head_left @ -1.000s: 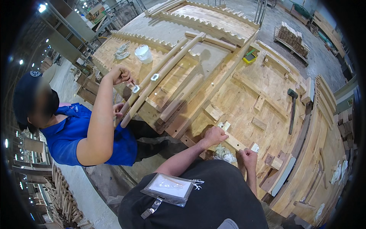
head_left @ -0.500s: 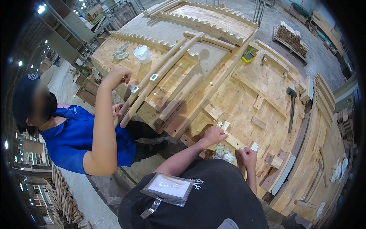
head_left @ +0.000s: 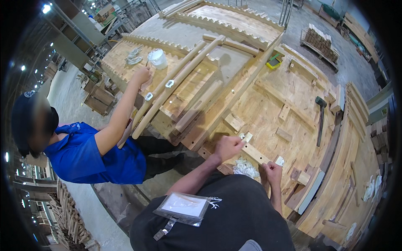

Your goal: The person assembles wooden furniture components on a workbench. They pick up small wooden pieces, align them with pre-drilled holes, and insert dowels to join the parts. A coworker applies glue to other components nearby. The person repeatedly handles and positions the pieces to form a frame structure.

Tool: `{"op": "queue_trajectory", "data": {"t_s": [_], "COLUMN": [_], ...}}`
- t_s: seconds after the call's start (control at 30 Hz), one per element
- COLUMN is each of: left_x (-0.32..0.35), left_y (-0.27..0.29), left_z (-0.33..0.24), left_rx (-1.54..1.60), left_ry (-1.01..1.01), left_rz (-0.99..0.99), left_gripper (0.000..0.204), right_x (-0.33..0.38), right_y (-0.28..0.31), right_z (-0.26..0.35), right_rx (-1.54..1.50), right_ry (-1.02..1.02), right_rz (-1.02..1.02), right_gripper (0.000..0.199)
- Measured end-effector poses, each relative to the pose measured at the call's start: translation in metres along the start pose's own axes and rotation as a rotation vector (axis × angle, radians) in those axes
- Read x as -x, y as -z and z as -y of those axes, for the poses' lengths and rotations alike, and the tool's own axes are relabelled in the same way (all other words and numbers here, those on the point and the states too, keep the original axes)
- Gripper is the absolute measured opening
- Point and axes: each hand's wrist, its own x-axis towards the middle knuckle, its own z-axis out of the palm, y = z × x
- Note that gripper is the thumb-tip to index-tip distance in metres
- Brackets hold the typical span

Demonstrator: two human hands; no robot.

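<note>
A short wooden rail (head_left: 253,153) with dark holes lies in front of me on the wooden workbench. My right hand (head_left: 273,170) is closed on its near right end, thumb and fingers pinched together. At the far left end, my left hand (head_left: 229,147) is closed beside a hole in the rail; what its fingers hold, if anything, is hidden. Just below the rail lies a crumpled white rag (head_left: 246,168). A white patch (head_left: 279,161) shows beside the rail's right end.
A co-worker's hand (head_left: 142,75) reaches toward a white bucket (head_left: 157,59) beyond two long rounded rails (head_left: 180,85). A mallet (head_left: 320,121) lies on the right, a yellow device (head_left: 274,61) farther back. Wooden blocks (head_left: 284,134) and a clamp-like fixture (head_left: 310,188) stand around my hands.
My left hand has shifted slightly left and up, uncovering a hole in the rail. My right hand stays put. The co-worker's arm has stretched out toward the bucket.
</note>
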Motion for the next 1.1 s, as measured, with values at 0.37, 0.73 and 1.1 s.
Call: {"op": "queue_trajectory", "data": {"t_s": [0.37, 0.73, 1.1], "left_x": [0.037, 0.055, 0.059], "left_y": [0.277, 0.385, 0.394], "left_z": [0.032, 0.139, 0.145], "left_rx": [-0.525, -0.572, -0.166], "left_ry": [0.167, 0.579, 0.349], "left_rz": [-0.837, -0.288, -0.076], "left_gripper": [0.024, 0.044, 0.046], "right_x": [-0.001, 0.001, 0.013], "right_y": [0.001, -0.005, -0.009], "right_z": [-0.005, -0.001, 0.001], "right_rx": [0.007, 0.031, 0.142], "right_ry": [0.008, -0.004, 0.036], "right_rz": [0.033, -0.043, -0.128], "right_gripper": [0.04, 0.04, 0.042]}}
